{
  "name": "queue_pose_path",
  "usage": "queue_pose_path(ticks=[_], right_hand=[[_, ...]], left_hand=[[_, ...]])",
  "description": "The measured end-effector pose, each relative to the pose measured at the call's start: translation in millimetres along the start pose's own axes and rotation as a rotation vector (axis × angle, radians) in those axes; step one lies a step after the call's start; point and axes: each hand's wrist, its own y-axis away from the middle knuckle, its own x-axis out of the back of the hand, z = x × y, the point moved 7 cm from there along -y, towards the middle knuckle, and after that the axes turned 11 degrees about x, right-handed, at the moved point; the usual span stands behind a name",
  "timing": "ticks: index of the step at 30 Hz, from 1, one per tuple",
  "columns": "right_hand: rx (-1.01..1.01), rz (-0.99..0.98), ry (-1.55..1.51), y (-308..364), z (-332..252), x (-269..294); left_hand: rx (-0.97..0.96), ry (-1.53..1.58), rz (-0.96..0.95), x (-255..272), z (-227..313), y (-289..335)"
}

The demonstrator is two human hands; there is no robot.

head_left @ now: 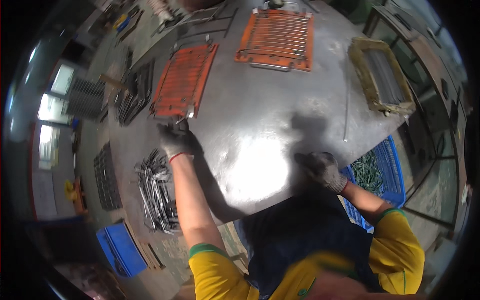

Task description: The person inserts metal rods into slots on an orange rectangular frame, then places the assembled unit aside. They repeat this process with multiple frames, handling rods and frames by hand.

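Grey metal worktable (225, 100) in a workshop, with a grey-gloved left hand (176, 141) at a flat orange rectangular plate (199, 85) strung with thin metal rods.

The plate lies on the table's left side, the left fingertips at its near end; whether they close on metal there I cannot tell. Beside the near table edge hangs the grey-gloved right hand (322, 170), fingers curled, grip hidden. Probably best to keep the plate flat and square, fingertips clear of rod ends. A loose heap of thin metal strips (157, 195) beside the left forearm could snag it. Around are a second orange rodded plate (244, 51), a long thin metal rod (347, 100), a yellow-brown rimmed tray (362, 72) and a blue plastic basket (396, 172).
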Motion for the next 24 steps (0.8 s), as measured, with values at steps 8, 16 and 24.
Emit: queue_pose_path(ticks=[8,16,24], right_hand=[[0.029,0.032,0.041,11.3,6.7,-12.0],[-0.259,0.309,-0.041,-31.8,106.6,119.9],[-0.712,-0.095,0.446,-47.3,248.9,222.0]], left_hand=[[0.278,-0.195,-0.057,-25.9,-84.5,39.2],[0.324,-0.339,0.154,0.1,-62.0,186.9],[0.275,-0.508,0.298,13.8,-52.1,250.3]])
